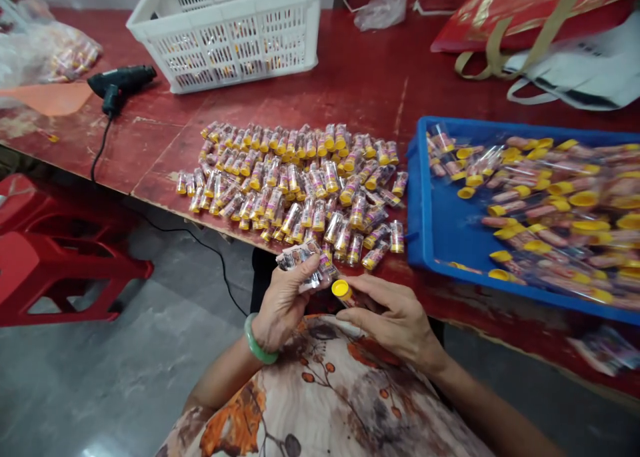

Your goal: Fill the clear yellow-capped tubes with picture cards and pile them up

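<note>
My left hand (286, 302) is closed around a bunch of small printed wrappers (302, 260), held over my lap at the table's front edge. My right hand (393, 314) grips a small clear tube with a yellow cap (343, 290), the cap pointing toward the left hand. The two hands almost touch. Just beyond them, several small labelled tubes lie in a pile (295, 180) on the red table (365, 84).
A blue tray (440, 234) at the right holds several yellow-capped tubes. A white slatted crate (227, 30) stands at the back, a black glue gun (120, 84) with its cord at the left. Red and white bags (550, 37) lie back right. Red stools (55, 257) stand left of the table.
</note>
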`<state>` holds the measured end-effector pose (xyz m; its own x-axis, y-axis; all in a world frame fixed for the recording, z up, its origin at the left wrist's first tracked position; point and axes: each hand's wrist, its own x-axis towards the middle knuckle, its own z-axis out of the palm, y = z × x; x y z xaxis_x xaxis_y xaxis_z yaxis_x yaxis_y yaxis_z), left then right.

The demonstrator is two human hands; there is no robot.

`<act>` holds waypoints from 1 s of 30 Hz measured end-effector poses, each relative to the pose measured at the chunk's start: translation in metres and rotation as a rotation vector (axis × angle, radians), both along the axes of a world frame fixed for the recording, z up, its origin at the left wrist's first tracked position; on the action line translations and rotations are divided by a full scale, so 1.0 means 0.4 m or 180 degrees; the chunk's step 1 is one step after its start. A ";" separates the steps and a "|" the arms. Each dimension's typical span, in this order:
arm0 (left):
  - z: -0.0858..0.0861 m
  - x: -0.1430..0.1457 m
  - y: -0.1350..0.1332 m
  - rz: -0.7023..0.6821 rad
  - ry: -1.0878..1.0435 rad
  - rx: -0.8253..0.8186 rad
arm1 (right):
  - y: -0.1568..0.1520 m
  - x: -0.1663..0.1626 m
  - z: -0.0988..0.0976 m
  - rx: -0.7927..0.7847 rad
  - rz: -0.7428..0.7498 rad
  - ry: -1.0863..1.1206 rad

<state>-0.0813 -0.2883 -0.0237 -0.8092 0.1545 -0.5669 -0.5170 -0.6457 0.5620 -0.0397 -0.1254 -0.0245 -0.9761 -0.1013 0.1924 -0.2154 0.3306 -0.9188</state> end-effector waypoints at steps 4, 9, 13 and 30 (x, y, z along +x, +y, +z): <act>-0.003 0.003 0.001 0.0099 -0.0035 0.0026 | 0.023 0.020 0.009 -0.0056 -0.0186 -0.0166; -0.003 0.009 0.012 0.0193 -0.0243 0.0081 | 0.025 0.031 0.016 -0.0926 -0.0401 -0.0142; 0.003 0.019 0.022 0.0140 -0.0288 0.0109 | -0.002 0.025 0.012 -0.1119 -0.0676 0.0212; 0.003 0.036 0.027 0.0338 0.0307 -0.0003 | -0.065 0.008 -0.095 0.0228 -0.0947 0.1747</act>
<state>-0.0668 -0.2776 -0.0224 -0.8716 0.0648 -0.4858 -0.3895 -0.6933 0.6063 -0.0363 -0.1515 -0.0626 -0.7253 0.1281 0.6764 -0.5389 0.5058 -0.6737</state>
